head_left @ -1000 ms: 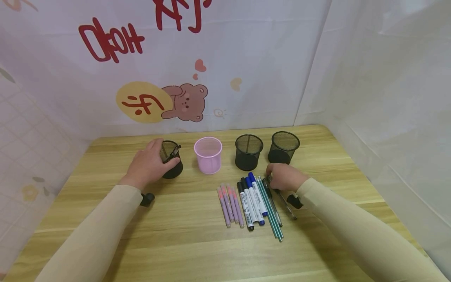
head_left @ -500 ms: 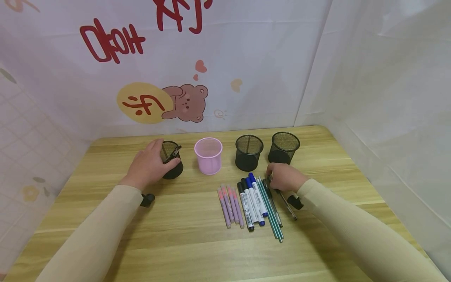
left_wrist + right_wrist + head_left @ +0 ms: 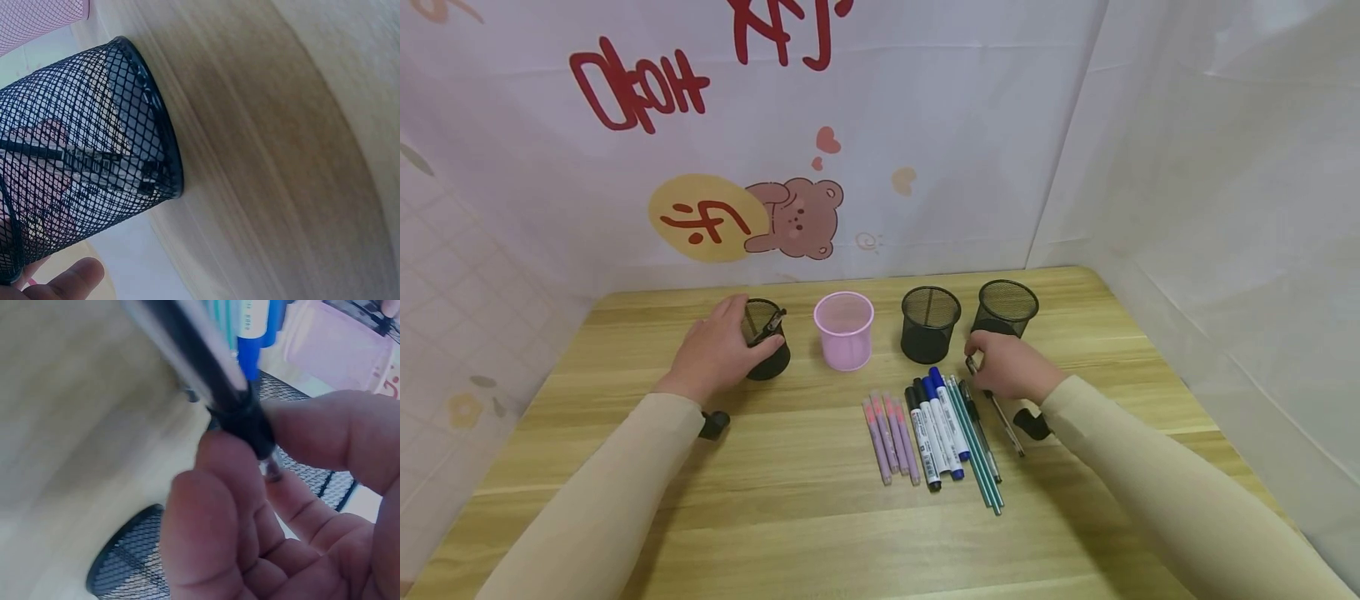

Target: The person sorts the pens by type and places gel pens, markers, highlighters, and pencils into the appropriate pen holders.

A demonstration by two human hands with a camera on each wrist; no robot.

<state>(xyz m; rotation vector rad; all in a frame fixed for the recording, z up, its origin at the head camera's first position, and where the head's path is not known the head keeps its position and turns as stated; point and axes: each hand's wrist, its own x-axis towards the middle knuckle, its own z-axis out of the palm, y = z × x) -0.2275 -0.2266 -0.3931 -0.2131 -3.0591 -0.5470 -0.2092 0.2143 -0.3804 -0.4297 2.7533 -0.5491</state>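
Observation:
With my left hand (image 3: 711,350) I hold the leftmost black mesh pen cup (image 3: 771,364), fingers at its far side and thumb in front. A pen with a clip (image 3: 769,327) leans inside it; the left wrist view shows it through the mesh (image 3: 69,106). My right hand (image 3: 1013,368) pinches a clear-barrelled pen (image 3: 1007,427) between thumb and fingers, near its black part (image 3: 250,425). Beside it lie another clear-and-black pen (image 3: 985,442), green pencils (image 3: 977,454), blue and black markers (image 3: 929,433) and several purple pens (image 3: 891,437).
A pink mesh cup (image 3: 844,346) and two more black mesh cups, one in the middle (image 3: 928,337) and one at the right (image 3: 1006,304), stand along the table's back. A patterned cloth (image 3: 955,167) hangs behind the wooden table (image 3: 775,533).
My right hand has lifted slightly and shifted a little away from me, and the pinched pen has moved with it, off the neighbouring pen. My left hand stays at the cup.

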